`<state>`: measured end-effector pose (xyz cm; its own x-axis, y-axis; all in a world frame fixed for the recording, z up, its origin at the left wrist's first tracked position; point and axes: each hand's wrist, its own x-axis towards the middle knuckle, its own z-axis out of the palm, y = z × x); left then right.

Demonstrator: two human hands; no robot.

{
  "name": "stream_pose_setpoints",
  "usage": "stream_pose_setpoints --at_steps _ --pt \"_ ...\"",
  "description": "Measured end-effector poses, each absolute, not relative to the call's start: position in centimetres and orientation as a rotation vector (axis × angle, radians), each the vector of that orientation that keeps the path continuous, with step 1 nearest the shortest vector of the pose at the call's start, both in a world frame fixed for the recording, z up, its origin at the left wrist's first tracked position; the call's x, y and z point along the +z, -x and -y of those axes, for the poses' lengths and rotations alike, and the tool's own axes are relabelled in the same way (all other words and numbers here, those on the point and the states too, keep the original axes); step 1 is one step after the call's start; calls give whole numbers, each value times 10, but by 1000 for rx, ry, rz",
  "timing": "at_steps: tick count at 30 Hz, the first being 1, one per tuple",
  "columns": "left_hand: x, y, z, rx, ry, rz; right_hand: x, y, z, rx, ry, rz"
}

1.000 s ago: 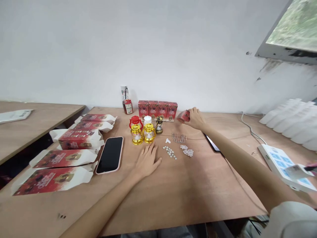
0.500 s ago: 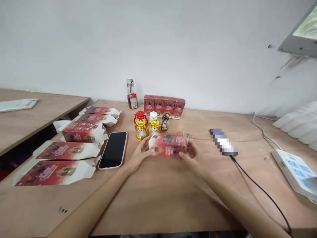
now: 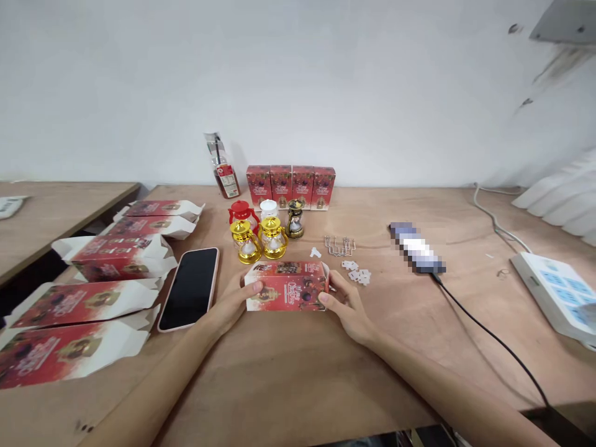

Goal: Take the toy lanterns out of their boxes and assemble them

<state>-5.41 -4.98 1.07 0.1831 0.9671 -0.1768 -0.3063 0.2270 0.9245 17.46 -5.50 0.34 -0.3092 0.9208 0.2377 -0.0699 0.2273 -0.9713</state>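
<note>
A: Hands — state?
B: Left hand (image 3: 231, 305) grips the left end of the red carton (image 3: 287, 287), right hand (image 3: 347, 305) grips its right end. The carton lies on its long side, low over the bench (image 3: 302, 372) between both hands; contact with the surface — cannot tell.

A: Surroundings?
B: Just behind the carton stand two gold lanterns (image 3: 259, 241), with a red lantern (image 3: 242, 214), a white one and a dark one behind them. Four upright red boxes (image 3: 290, 186) line the wall. A phone (image 3: 189, 288) lies face up just left of the left hand; flattened cartons (image 3: 112, 267) are stacked farther left. Small white tabs (image 3: 357, 273) and wire clips (image 3: 339, 246) lie right of the lanterns.
</note>
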Motion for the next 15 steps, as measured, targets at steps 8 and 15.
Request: stream_pose_setpoints --at_steps 8,15 --pt "12 56 50 1096 -843 -1014 3 -176 54 1204 781 1586" --pt "13 54 50 1112 -887 -994 -3 -180 51 1013 808 1771"
